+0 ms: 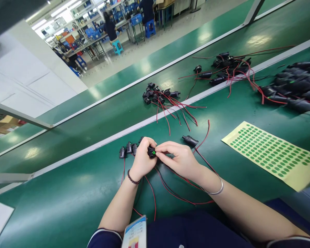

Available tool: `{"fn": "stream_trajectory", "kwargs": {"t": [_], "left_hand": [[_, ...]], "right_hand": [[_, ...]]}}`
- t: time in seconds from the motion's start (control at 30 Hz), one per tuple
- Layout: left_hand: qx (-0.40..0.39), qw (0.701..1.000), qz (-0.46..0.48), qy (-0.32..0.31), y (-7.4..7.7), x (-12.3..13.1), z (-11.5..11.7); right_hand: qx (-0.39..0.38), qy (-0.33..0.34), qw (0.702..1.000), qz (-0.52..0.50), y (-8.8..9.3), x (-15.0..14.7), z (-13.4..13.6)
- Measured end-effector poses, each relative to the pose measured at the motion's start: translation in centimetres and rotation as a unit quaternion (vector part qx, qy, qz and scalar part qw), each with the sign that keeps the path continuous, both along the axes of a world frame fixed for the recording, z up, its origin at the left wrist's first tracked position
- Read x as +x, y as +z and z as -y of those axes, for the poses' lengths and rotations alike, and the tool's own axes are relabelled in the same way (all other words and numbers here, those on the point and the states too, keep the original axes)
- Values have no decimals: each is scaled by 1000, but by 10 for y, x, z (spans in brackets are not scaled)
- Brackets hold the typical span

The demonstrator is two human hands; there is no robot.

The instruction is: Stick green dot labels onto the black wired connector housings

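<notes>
My left hand (142, 157) is closed round a small black cylindrical part with wires (151, 155). A round green sticker (153, 152) shows on that part's face. The thumb and forefinger of my right hand (179, 159) pinch together right at the sticker, touching the part; whether they still grip the sticker I cannot tell. Just left of my left hand stand several similar black parts (122, 152), their red wires trailing toward me. Another black part (190, 140) lies beyond my right hand with a red and black wire. A yellow sheet of green round stickers (271, 151) lies at the right.
Bundles of black wired parts lie on the far belt (155, 93) and further right (229, 65). A larger pile (297, 84) sits at the right edge. A white rail (100, 142) crosses the green table. People sit at benches in the background.
</notes>
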State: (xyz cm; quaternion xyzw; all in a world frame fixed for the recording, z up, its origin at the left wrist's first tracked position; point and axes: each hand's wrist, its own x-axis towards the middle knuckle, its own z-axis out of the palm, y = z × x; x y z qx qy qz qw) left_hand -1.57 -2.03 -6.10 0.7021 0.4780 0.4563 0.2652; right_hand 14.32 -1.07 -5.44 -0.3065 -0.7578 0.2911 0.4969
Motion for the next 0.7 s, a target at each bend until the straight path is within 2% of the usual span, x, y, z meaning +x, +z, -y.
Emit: {"fn": "stream_trajectory", "kwargs": {"t": [0.27, 0.5, 0.6, 0.7], "left_hand": [[64, 987, -149, -10, 2, -4, 2], [88, 956, -280, -10, 1, -3, 4], [78, 968, -237, -6, 1, -1, 3], [35, 994, -100, 9, 2, 0, 1]], "right_hand": [[14, -7, 999, 34, -3, 1, -2], [13, 11, 996, 86, -8, 2, -5], [9, 10, 998, 69, -7, 2, -6], [-19, 4, 1000, 10, -4, 0, -6]]}}
